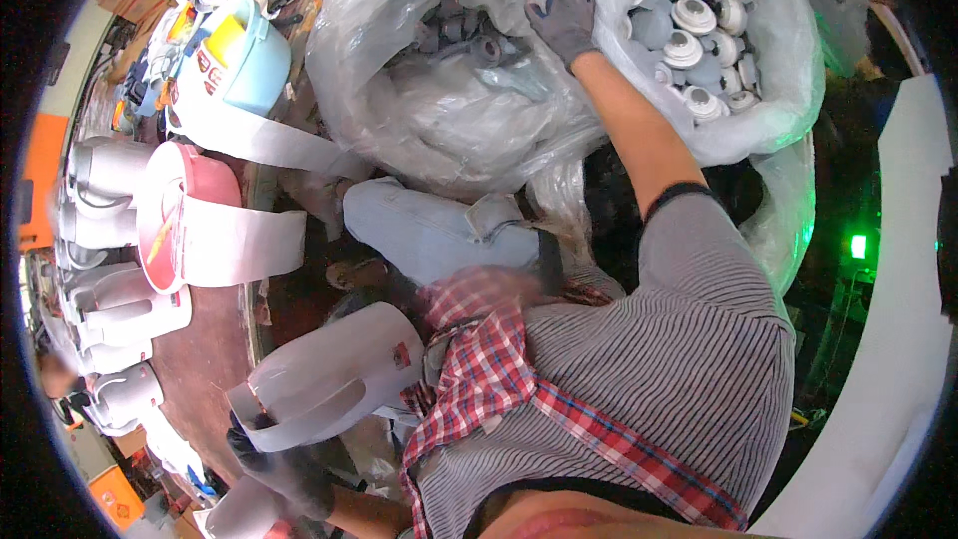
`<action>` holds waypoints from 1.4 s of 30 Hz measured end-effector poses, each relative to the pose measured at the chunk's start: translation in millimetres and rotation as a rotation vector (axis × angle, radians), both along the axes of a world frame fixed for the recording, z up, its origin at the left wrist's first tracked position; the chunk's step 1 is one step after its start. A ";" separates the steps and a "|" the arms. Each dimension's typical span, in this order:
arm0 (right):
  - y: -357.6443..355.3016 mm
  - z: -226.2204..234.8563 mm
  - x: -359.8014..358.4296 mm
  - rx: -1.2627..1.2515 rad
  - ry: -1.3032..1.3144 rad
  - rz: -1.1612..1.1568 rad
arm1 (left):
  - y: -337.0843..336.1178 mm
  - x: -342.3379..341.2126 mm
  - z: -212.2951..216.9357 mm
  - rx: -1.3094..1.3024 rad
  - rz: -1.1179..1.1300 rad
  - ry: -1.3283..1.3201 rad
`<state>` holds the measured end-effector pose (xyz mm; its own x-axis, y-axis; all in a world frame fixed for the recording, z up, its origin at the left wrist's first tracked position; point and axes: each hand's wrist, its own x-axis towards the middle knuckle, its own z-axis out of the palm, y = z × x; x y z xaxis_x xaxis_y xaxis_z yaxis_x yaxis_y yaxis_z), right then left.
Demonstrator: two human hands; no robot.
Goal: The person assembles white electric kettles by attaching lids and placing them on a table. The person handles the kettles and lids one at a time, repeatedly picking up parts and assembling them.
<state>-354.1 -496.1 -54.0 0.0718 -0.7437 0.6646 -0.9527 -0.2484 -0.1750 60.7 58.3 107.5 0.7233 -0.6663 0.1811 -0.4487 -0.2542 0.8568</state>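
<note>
A pale grey plastic jug body [329,374] with a moulded handle lies tilted across my lap. My left hand [284,469], in a dark glove, grips it at the end nearest the table; part of that hand is blurred. My right arm reaches far out, and my gloved right hand [565,15] rests with fingers spread on the plastic between two large clear bags. One bag [798,50] holds many round white and grey lids [684,48]. The other bag [349,50] contains dark grey parts [454,30], partly covered by folds of plastic.
On the brown table [195,339] at left stand several grey jugs [125,384], a pink bucket [210,180] with an orange-handled tool, and a light blue bucket [264,70]. A green light [858,247] glows at right, beside a long pale panel [913,269].
</note>
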 end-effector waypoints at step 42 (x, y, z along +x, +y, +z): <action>-6.0 29.8 -196.0 0.543 0.968 -0.056 | 38.6 7.9 14.3 0.364 -0.020 -0.936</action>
